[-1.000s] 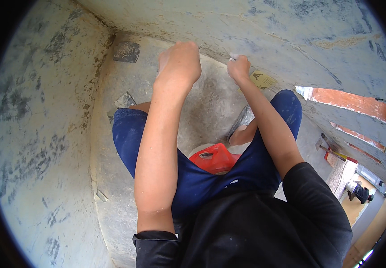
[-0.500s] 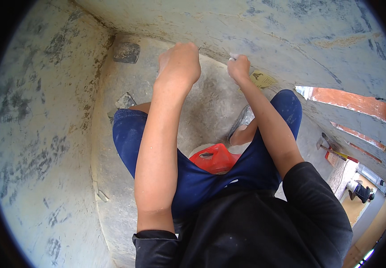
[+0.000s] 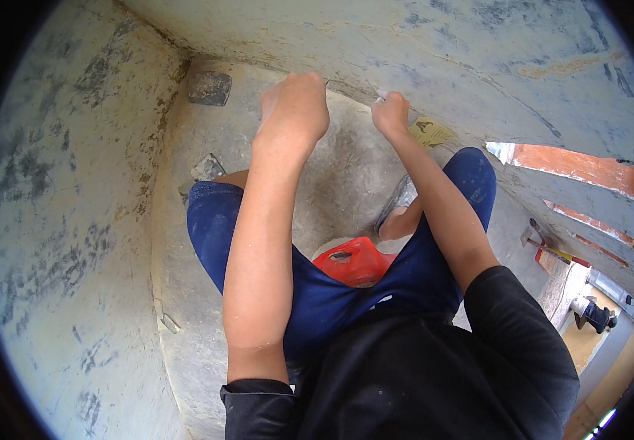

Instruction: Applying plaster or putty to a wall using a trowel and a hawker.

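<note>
Left hand (image 3: 294, 108): curled into a fist, knuckles up, pressed near the foot of the plastered wall (image 3: 434, 51); what it grips is hidden under the hand, cannot tell.
Right hand (image 3: 390, 114): fingers pinched narrow around a thin pale tool (image 3: 376, 91), tip sticking out toward the wall; tool kind too small to tell.
Tool place: at the seam where wall meets floor (image 3: 346, 169), just right of the left hand.
Hands: near each other, apart, both at the corner base.
Person: squatting, blue shorts (image 3: 332, 293), black shirt (image 3: 434, 374), both forearms stretched forward.
Red stool (image 3: 354, 260): plastic, between the legs, partly hidden under the shorts.
Shoe (image 3: 399, 202): grey, right foot, on the floor just under the right forearm.
Yellow scrap (image 3: 430, 132): paper piece on the floor against the wall, just right of the right hand.
Left wall (image 3: 60, 220): grey, patchy, dark smears.
Brick (image 3: 581, 167): bare orange strips showing through the plaster at right.
Dark patch (image 3: 209, 88): squarish grey spot in the corner, left of the left hand.
Far right: another person (image 3: 594, 314) low down, well apart, small and blurred.
</note>
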{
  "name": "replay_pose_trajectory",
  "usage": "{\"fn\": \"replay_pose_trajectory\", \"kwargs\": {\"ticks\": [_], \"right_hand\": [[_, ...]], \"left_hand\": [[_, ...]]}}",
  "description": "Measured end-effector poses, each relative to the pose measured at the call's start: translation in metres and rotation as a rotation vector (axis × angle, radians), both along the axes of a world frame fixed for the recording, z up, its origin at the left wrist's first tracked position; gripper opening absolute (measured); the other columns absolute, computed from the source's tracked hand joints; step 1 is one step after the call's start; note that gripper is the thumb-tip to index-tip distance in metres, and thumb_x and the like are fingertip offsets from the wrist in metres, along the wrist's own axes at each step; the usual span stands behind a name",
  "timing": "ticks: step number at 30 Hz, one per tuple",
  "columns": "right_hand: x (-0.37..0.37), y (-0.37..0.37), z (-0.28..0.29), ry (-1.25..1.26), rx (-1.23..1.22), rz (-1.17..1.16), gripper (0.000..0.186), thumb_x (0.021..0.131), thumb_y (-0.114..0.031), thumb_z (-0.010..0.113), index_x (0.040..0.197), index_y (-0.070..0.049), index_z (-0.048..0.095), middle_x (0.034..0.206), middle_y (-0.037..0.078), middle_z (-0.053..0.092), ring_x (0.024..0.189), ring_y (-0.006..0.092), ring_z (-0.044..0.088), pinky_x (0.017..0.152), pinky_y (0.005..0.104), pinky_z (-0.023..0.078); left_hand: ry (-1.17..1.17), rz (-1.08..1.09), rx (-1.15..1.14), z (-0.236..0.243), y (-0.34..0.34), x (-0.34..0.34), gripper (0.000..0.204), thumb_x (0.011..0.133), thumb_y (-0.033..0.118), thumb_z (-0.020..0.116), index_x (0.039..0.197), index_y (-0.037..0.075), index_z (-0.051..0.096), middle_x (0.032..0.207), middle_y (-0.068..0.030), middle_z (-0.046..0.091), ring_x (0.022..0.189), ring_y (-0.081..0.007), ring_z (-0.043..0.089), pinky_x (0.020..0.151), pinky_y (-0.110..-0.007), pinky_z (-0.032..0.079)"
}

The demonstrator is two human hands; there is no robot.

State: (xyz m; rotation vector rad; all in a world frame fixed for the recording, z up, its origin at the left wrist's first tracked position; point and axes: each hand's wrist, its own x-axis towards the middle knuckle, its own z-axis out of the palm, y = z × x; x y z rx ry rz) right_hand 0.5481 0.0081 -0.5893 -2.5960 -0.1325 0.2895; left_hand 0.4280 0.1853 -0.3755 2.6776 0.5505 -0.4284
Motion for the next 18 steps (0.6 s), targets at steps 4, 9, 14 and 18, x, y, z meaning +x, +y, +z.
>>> {"fn": "replay_pose_trajectory", "kwargs": {"ticks": [4,9,14,18], "right_hand": [[0.003,-0.004,0.0,0.007,-0.005,0.03,0.033,0.083,-0.009,0.06,0.112,0.001,0.072,0.098,0.03,0.069,0.096,0.042,0.068,0.086,0.0439,0.054],[0.001,-0.003,0.01,0.024,0.109,0.016,0.032,0.08,-0.004,0.059,0.107,0.007,0.071,0.102,0.034,0.067,0.102,0.0452,0.066,0.093,0.0452,0.052],[-0.003,0.002,0.012,0.051,0.047,0.034,0.034,0.08,-0.004,0.059,0.11,0.005,0.07,0.103,0.032,0.068,0.102,0.044,0.066,0.092,0.0438,0.052],[0.003,-0.005,0.005,-0.044,0.056,0.044,0.032,0.084,-0.006,0.059,0.113,0.0,0.072,0.098,0.03,0.069,0.094,0.0408,0.069,0.084,0.0424,0.054]], "left_hand": [[0.007,-0.006,-0.028,0.004,0.003,0.001,0.017,0.083,0.003,0.061,0.094,-0.003,0.072,0.099,-0.0241,0.07,0.098,-0.0389,0.068,0.084,-0.045,0.055],[-0.006,-0.016,-0.015,-0.001,0.004,-0.002,0.018,0.088,0.009,0.061,0.095,-0.005,0.07,0.1,-0.0264,0.068,0.098,-0.0422,0.066,0.084,-0.047,0.053],[-0.017,0.002,-0.015,0.002,0.003,-0.004,0.021,0.078,-0.002,0.06,0.094,0.0,0.074,0.099,-0.0234,0.072,0.098,-0.0364,0.07,0.084,-0.042,0.057],[0.005,-0.009,-0.012,0.002,0.003,0.001,0.022,0.079,-0.002,0.06,0.095,0.0,0.074,0.099,-0.0233,0.072,0.098,-0.0362,0.07,0.084,-0.042,0.057]]}}
